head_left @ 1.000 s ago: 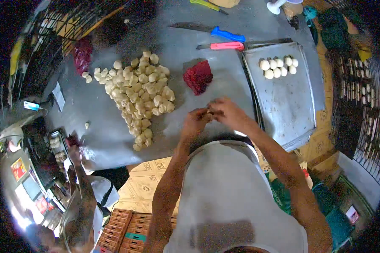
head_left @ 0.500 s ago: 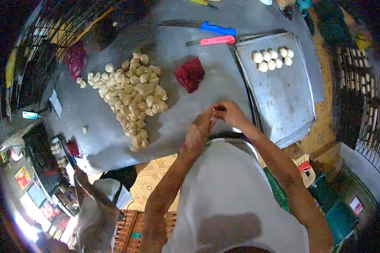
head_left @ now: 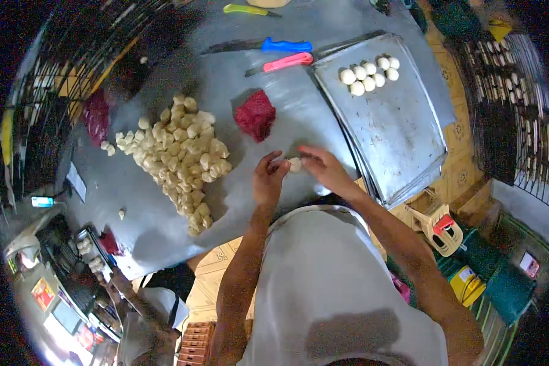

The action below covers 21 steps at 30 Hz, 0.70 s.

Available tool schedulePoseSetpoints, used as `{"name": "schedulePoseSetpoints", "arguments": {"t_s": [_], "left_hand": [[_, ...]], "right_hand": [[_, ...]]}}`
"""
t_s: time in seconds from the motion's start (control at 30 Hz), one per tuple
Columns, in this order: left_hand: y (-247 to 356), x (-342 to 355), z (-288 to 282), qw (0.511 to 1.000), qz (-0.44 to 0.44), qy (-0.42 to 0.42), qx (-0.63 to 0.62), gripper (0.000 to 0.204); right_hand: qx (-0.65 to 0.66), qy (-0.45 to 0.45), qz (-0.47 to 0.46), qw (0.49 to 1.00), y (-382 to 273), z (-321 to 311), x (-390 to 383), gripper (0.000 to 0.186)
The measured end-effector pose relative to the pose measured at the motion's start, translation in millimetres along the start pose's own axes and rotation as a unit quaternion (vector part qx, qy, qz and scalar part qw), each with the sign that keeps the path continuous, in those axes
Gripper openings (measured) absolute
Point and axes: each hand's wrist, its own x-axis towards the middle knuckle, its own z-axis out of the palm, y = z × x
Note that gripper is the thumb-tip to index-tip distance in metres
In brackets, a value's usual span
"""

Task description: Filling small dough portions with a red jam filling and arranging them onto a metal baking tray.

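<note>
A small pale dough ball (head_left: 295, 165) is between my two hands, over the near part of the grey table. My left hand (head_left: 268, 178) is on its left with fingers curved and spread apart, the thumb close to the ball. On the other side, my right hand (head_left: 328, 172) has its fingertips against the ball. A crumbly dark red mound of filling (head_left: 255, 116) lies just beyond my hands. To the left spreads a large heap of pale dough pieces (head_left: 180, 152). Several smooth white balls (head_left: 369, 76) sit in two rows on a metal tray (head_left: 402, 140) at the right.
Past the filling lie a pink-handled knife (head_left: 288, 61), a blue-handled knife (head_left: 287, 46) and a yellow-green-handled knife (head_left: 245, 10). A red plastic bag (head_left: 96, 116) rests at the far left. Another person (head_left: 146, 317) works at the lower left. A cream plastic stool (head_left: 439, 229) stands right of the table.
My hands, pressed together before, have moved apart, and the dough ball now shows between them. My left fingers have spread. The view has shifted, so the table's things appear further left.
</note>
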Motion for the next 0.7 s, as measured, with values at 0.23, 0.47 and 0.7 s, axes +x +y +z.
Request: {"name": "schedulePoseSetpoints", "arguments": {"t_s": [0.23,0.47,0.7], "left_hand": [[9.0,14.3,46.7,0.969,-0.132,-0.074,-0.196,0.048],[22.8,23.8,51.6,0.996,-0.073,-0.052,0.007,0.046],[5.5,-5.8,13.4,0.994,-0.097,0.037,0.015,0.037]], "right_hand": [[0.018,-0.04,0.069,0.997,-38.5,-75.7,26.5,0.026],[-0.363,0.241,-0.047,0.899,-49.4,-293.7,119.2,0.027],[-0.32,0.142,0.004,0.937,-9.6,-303.4,165.7,0.029]]}}
